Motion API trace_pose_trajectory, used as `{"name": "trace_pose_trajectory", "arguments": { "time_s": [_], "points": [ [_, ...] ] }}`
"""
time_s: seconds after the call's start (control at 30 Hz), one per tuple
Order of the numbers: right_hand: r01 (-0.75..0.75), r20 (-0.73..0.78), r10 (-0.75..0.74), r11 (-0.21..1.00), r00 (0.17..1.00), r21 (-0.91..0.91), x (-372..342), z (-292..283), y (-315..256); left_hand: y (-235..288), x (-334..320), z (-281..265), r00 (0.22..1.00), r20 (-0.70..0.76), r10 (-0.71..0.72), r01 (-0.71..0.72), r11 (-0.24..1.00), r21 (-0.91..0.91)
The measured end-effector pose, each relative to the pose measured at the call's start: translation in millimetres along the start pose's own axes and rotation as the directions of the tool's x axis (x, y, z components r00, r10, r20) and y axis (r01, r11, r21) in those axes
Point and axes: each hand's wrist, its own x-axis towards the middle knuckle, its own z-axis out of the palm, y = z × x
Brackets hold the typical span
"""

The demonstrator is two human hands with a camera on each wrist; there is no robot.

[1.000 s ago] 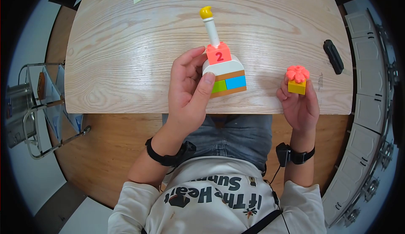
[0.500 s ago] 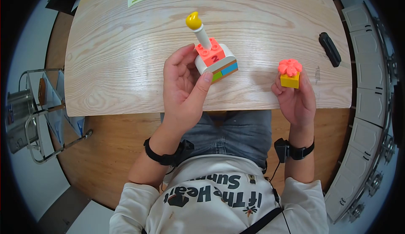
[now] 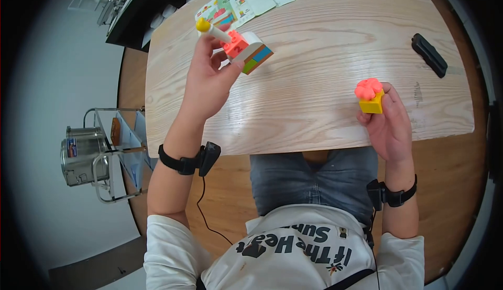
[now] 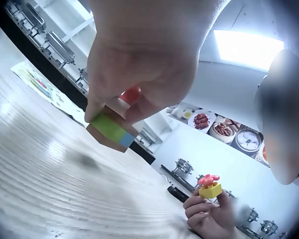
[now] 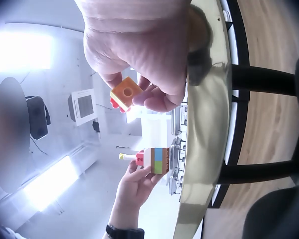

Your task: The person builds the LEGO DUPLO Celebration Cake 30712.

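My left hand (image 3: 207, 86) grips a toy brick cake (image 3: 254, 54) between thumb and fingers, tilted above the table's left part. White rounded bricks top its brown, green and blue layers. Above them sits a coral brick (image 3: 235, 44) marked 2, and a white candle (image 3: 217, 32) with a yellow flame leans to the left. On the right, near the table's front edge, my right hand (image 3: 392, 130) pinches a yellow brick (image 3: 371, 106) with a coral flower piece (image 3: 368, 88) on top. The right wrist view shows the yellow brick's hollow underside (image 5: 127, 91).
A printed leaflet (image 3: 257, 2) lies at the back left of the wooden table (image 3: 314, 91), just beyond the cake. Toward the right edge lies a long black object (image 3: 429, 55). A cart with a metal pot (image 3: 84, 156) stands left of the table.
The left hand has carried the brick cake left and away from the body, near the leaflet, tilting it further. The right hand still holds the flower and yellow brick. The head view has turned left.
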Motion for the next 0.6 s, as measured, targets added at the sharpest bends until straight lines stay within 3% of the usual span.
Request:
{"name": "trace_pose_trajectory", "arguments": {
  "time_s": [0.17,0.33,0.5,0.6],
  "points": [
    [-0.042,0.033,0.041,0.999,0.999,0.017,2,1,-1,-24,30,27,0.981,0.180,-0.077,0.056,0.992,0.117],
    [-0.051,0.043,0.049,0.997,0.998,0.055,3,0,-1,-36,56,43,0.984,0.169,-0.053,0.014,0.974,0.225],
    [-0.033,0.068,0.026,0.995,0.997,0.097,3,-1,-1,-35,63,45,0.982,0.137,-0.133,0.059,0.895,0.443],
    [-0.025,0.076,0.018,0.996,0.997,0.086,3,0,-1,-35,64,43,0.978,0.153,-0.145,0.056,0.878,0.475]
  ]
}}
